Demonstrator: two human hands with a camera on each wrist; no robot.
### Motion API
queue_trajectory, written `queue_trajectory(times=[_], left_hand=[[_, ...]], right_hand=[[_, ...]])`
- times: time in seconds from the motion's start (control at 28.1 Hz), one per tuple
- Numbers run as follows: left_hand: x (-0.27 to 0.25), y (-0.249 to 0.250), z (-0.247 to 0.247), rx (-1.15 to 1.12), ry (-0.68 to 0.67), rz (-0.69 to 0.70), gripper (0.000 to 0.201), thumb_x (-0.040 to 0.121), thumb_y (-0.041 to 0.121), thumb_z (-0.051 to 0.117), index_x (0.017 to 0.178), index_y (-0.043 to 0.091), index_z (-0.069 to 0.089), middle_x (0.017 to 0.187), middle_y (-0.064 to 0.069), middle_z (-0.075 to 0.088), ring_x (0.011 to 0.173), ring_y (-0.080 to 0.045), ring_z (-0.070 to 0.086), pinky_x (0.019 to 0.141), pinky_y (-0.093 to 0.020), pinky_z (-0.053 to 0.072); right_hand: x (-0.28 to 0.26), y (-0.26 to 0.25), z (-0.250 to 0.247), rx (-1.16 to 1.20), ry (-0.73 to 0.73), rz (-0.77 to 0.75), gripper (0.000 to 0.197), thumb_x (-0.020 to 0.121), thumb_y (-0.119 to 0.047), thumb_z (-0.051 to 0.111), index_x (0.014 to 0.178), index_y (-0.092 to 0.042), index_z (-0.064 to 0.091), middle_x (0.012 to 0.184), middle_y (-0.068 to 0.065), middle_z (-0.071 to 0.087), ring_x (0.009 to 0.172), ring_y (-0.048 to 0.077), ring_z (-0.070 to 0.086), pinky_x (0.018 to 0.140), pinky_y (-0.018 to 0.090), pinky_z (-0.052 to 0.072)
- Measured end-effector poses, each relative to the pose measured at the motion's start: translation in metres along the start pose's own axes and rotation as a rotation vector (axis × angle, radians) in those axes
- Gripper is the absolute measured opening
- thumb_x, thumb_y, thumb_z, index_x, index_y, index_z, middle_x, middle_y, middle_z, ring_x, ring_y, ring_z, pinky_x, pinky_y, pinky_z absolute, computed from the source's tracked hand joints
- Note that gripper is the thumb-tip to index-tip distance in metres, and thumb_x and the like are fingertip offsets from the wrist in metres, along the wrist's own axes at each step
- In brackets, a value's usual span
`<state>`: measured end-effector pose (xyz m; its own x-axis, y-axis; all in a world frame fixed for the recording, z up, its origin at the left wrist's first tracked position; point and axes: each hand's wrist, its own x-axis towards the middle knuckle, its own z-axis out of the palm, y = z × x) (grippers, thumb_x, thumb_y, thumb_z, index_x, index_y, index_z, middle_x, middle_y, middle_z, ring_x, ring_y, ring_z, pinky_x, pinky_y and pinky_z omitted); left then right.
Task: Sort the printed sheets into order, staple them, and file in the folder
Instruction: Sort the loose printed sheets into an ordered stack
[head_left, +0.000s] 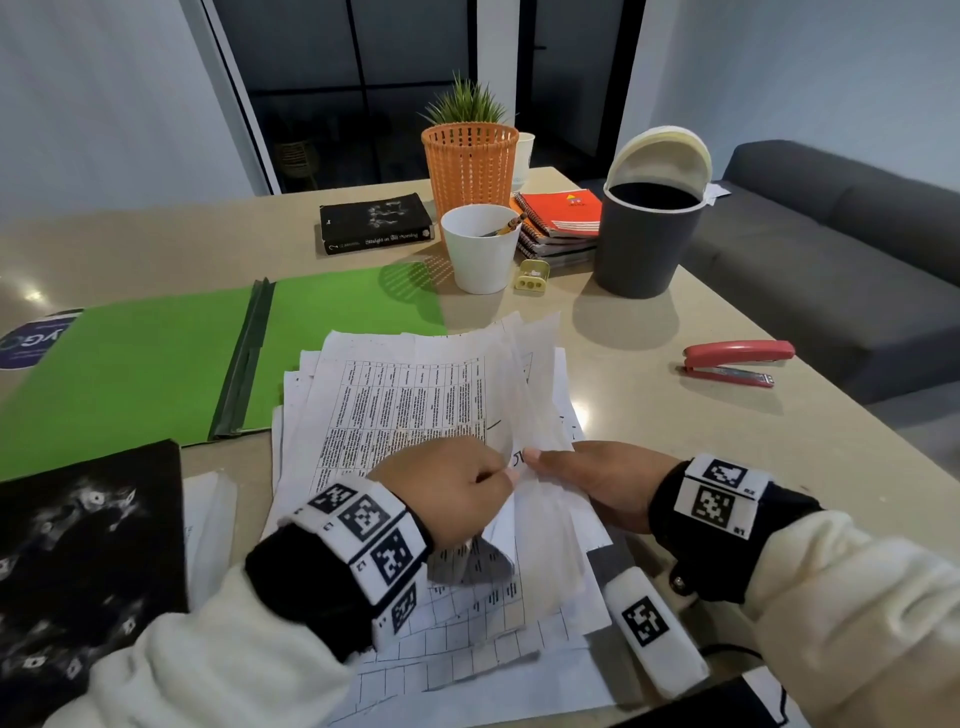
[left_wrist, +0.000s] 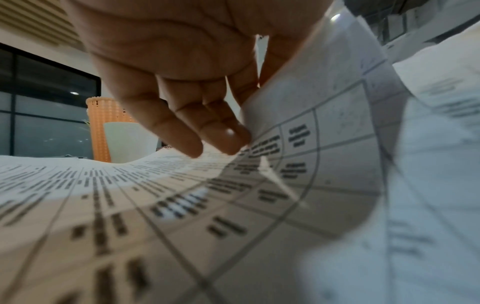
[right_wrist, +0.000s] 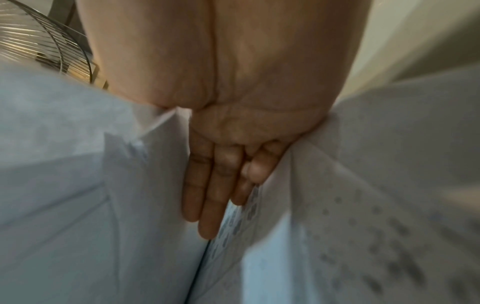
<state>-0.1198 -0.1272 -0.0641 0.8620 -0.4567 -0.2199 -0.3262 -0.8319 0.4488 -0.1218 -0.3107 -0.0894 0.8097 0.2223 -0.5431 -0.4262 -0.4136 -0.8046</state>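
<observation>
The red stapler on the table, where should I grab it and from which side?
Grip the stapler across its long red top from above. It lies flat on the table, clear of the printed sheets, right of the right hand, which could probably reach it.

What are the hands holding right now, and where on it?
Both the left hand and right hand hold lifted printed sheets by their near edge.

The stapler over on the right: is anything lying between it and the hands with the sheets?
Nothing visible. The stapler lies on bare table, right of the sheets. Both hands are busy holding sheets.
</observation>
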Motion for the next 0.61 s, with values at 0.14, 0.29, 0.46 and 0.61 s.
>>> queue_trajectory(times=[0.14, 0.29, 0.46, 0.61], left_hand=[[-0.0005, -0.0012, -0.0034, 0.007, -0.026, -0.017, 0.048, 0.095, 0.052, 0.030, 0.062, 0.018, 0.037, 0.064, 0.000, 0.042, 0.058, -0.017, 0.042, 0.058, -0.029, 0.034], [0.0008, -0.0022, -0.0028, 0.041, -0.040, 0.001, 0.051, 0.095, 0.054, 0.026, 0.059, 0.020, 0.038, 0.059, 0.004, 0.041, 0.055, -0.015, 0.042, 0.055, -0.027, 0.032], [0.0001, -0.0020, -0.0033, 0.009, -0.028, -0.022, 0.046, 0.098, 0.044, 0.028, 0.069, 0.014, 0.047, 0.068, 0.001, 0.046, 0.063, -0.015, 0.045, 0.062, -0.030, 0.037], [0.0027, -0.0086, -0.0052, -0.081, 0.025, -0.043, 0.025, 0.091, 0.025, 0.043, 0.068, 0.016, 0.047, 0.065, 0.005, 0.045, 0.062, -0.014, 0.043, 0.062, -0.028, 0.037]], right_hand=[[-0.0015, -0.0007, -0.0011, -0.145, 0.055, 0.008, 0.056, 0.082, -0.065, 0.051, 0.112, -0.021, 0.067, 0.117, 0.000, 0.068, 0.106, 0.017, 0.063, 0.103, 0.034, 0.041], [-0.0061, -0.0061, -0.0010, -0.223, 0.077, 0.017, 0.056, 0.088, -0.059, 0.044, 0.126, -0.021, 0.058, 0.130, -0.002, 0.056, 0.106, 0.010, 0.050, 0.092, 0.023, 0.031], [-0.0038, -0.0040, -0.0004, -0.138, 0.061, 0.032, 0.048, 0.083, -0.060, 0.053, 0.107, -0.021, 0.066, 0.110, -0.003, 0.069, 0.095, 0.011, 0.065, 0.083, 0.020, 0.045], [-0.0045, -0.0013, -0.0013, -0.005, 0.013, 0.026, 0.033, 0.089, -0.037, 0.058, 0.111, -0.014, 0.066, 0.100, 0.003, 0.074, 0.091, 0.018, 0.071, 0.090, 0.028, 0.051]])
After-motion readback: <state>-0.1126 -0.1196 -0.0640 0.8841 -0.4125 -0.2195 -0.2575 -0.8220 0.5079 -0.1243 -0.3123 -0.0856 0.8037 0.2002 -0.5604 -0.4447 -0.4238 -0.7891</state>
